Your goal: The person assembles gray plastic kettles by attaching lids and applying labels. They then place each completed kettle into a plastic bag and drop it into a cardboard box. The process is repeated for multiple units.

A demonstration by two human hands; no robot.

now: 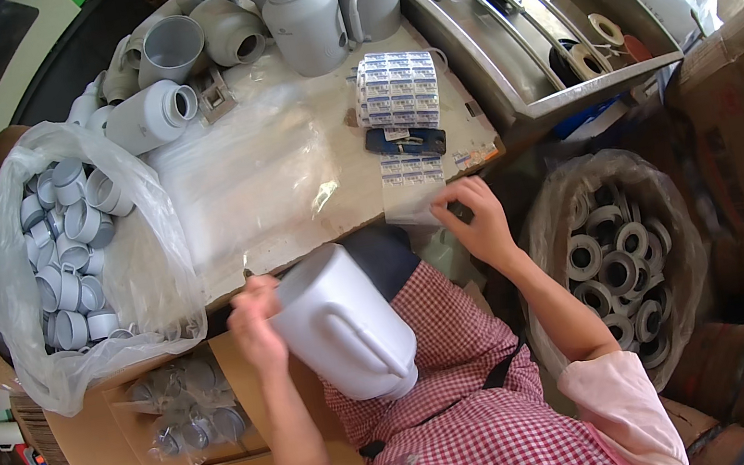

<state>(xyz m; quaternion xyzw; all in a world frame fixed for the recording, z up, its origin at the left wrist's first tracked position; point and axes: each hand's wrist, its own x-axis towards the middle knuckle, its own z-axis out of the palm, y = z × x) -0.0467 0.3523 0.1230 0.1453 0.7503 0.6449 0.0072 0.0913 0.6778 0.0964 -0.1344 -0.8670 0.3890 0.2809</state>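
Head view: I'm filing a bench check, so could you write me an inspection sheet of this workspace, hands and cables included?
Surface: pale bench top, partly under clear plastic film.
Job's things: grey container tilted over the lap; label roll on the bench, its label strip reaching the near edge.
Clutter: dark blue phone-like object beside the roll; more grey containers crowd the far side.
Left hand: at the container's open rim; blurred, grip unclear.
Right hand: fingers at the strip's lower end; contact unclear.
Cables: nothing seen.
Surroundings: bagged grey cups left; ring-shaped parts, metal tray and cardboard boxes right.
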